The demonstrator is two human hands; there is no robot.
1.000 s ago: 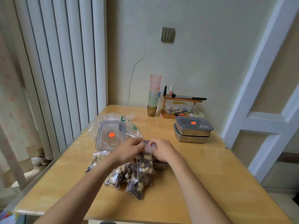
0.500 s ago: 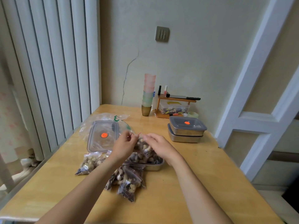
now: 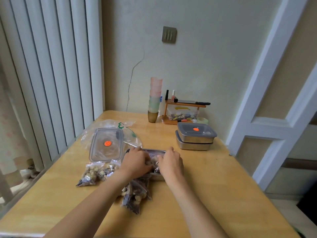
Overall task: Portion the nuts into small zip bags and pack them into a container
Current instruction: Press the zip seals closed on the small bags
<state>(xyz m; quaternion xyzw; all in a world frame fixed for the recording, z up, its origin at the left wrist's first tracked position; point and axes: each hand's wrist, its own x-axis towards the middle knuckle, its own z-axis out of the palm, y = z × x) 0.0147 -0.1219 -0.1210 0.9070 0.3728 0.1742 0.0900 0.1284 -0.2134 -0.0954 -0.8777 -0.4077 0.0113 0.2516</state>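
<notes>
- Both hands have gone down into the metal container since a moment ago, when they were up over it with a bag of nuts between them
- Left hand has its fingers curled onto the bag of nuts inside the container
- Right hand has its fingers bent on the same bag from the other side
- More filled bags lie on the bench just in front of the container, under the left arm
- Two more nut bags lie to the left, near the clear lid with the orange dot
- That lid rests on a big clear plastic bag
- Two stacked metal boxes sit further back on the right, well apart from the hands
</notes>
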